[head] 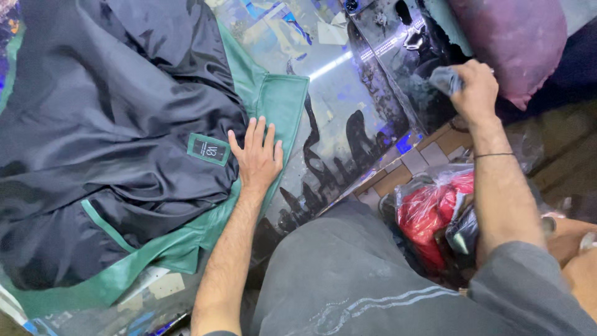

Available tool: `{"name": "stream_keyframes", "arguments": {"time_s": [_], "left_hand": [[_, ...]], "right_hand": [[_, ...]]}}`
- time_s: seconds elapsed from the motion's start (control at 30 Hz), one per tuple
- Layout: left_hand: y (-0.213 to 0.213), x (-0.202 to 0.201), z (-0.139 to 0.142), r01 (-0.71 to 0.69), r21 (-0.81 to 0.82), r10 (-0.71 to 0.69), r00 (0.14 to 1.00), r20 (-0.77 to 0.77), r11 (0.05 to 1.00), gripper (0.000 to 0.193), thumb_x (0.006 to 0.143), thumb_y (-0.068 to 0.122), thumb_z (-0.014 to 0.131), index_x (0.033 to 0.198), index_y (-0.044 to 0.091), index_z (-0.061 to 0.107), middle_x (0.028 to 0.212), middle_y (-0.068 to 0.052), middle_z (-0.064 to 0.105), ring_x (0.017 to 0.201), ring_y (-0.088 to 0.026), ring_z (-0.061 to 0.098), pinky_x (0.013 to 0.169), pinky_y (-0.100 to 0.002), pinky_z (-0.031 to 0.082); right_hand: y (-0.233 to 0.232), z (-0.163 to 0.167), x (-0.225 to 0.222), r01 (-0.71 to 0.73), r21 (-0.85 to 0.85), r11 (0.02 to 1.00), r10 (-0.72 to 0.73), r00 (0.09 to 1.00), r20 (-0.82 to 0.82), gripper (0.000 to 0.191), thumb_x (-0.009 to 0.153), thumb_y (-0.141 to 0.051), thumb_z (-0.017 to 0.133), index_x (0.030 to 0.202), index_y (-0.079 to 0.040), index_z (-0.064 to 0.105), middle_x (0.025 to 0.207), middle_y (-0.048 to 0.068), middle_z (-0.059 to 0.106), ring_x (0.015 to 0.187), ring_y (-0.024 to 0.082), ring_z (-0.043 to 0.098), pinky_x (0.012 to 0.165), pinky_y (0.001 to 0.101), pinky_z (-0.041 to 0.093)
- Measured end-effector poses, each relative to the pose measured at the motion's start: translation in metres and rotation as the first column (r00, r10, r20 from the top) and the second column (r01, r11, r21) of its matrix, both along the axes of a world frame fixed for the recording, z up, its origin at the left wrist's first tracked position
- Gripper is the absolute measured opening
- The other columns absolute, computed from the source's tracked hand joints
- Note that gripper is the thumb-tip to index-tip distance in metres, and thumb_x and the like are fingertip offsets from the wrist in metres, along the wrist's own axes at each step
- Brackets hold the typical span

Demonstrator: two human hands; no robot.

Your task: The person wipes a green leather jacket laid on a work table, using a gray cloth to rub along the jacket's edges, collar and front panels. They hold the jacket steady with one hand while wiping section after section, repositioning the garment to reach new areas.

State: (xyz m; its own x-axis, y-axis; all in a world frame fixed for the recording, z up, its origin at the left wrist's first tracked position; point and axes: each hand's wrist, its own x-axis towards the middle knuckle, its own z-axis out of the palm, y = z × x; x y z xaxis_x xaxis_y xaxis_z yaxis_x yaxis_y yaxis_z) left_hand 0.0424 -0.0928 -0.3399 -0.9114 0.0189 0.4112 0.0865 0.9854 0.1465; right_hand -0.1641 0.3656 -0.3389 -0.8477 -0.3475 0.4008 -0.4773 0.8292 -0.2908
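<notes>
Green leather, lined in dark satin, spreads inside out across a glossy printed table (348,118): the jacket (124,124) lies under a flat, open left hand (258,158) beside its small sewn label (209,149). The right hand (476,93) is closed around a crumpled grey cloth (445,79) near a purple cushion (516,43); a clear bag of red fabric (432,208) sits below the table edge

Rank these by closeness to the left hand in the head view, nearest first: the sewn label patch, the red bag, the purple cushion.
Measured from the left hand, which lies flat on the green jacket:
1. Sewn label patch, just beside the hand on the dark lining.
2. Red bag, lower right, by the knee.
3. Purple cushion, top right corner, beyond the right hand.
</notes>
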Motion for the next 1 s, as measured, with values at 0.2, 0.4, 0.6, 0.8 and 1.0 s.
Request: {"name": "stream_keyframes", "arguments": {"time_s": [0.2,0.4,0.6,0.8,1.0], "left_hand": [[0.000,0.001,0.001,-0.021,-0.047,0.024,0.998,0.049,0.999,0.051,0.098,0.035,0.067,0.142,0.009,0.062,0.158,-0.008,0.050,0.148,-0.024,0.042,0.115,-0.059,0.024],[-0.010,0.009,0.006,-0.050,-0.115,0.060,0.995,0.082,0.992,0.064,0.097,0.051,0.065,0.146,0.010,0.059,0.161,-0.009,0.045,0.148,-0.023,0.041,0.116,-0.059,0.022],[-0.014,0.010,0.006,-0.122,-0.080,0.129,0.988,0.086,0.989,0.076,0.094,0.061,0.066,0.149,0.009,0.054,0.162,-0.010,0.041,0.147,-0.025,0.040,0.118,-0.062,0.017],[-0.015,0.009,0.008,-0.111,-0.043,0.116,0.984,0.136,0.993,0.076,0.093,0.063,0.066,0.150,0.015,0.054,0.163,-0.010,0.039,0.145,-0.025,0.040,0.115,-0.064,0.022],[-0.019,0.007,0.009,-0.086,-0.026,0.088,0.990,0.109,0.996,0.070,0.093,0.062,0.068,0.150,0.022,0.056,0.164,-0.012,0.036,0.146,-0.027,0.039,0.112,-0.065,0.028]], "right_hand": [[-0.019,0.003,0.016,0.076,-0.014,0.997,-0.077,0.996,-0.049,0.012,0.099,-0.009,0.072,0.111,-0.009,0.074,0.099,0.015,0.062,0.096,0.039,0.061,0.083,0.0484,0.049],[-0.002,0.008,0.028,0.135,-0.215,0.967,-0.126,0.990,0.056,0.015,0.101,-0.017,0.074,0.110,-0.005,0.069,0.109,0.016,0.066,0.103,0.039,0.064,0.091,0.0473,0.050],[-0.012,-0.033,0.020,0.163,-0.098,0.982,-0.173,0.980,-0.098,0.014,0.090,-0.003,0.064,0.104,0.000,0.061,0.104,0.016,0.059,0.099,0.037,0.058,0.084,0.0453,0.046],[-0.036,-0.038,0.021,0.124,-0.088,0.988,-0.136,0.978,-0.160,0.013,0.095,-0.004,0.065,0.107,-0.002,0.063,0.103,0.016,0.058,0.099,0.037,0.058,0.087,0.0445,0.046],[-0.104,0.013,0.034,0.081,-0.139,0.987,-0.098,0.988,-0.121,0.017,0.091,-0.004,0.070,0.107,0.001,0.067,0.104,0.017,0.063,0.098,0.037,0.062,0.086,0.0451,0.048]]}}
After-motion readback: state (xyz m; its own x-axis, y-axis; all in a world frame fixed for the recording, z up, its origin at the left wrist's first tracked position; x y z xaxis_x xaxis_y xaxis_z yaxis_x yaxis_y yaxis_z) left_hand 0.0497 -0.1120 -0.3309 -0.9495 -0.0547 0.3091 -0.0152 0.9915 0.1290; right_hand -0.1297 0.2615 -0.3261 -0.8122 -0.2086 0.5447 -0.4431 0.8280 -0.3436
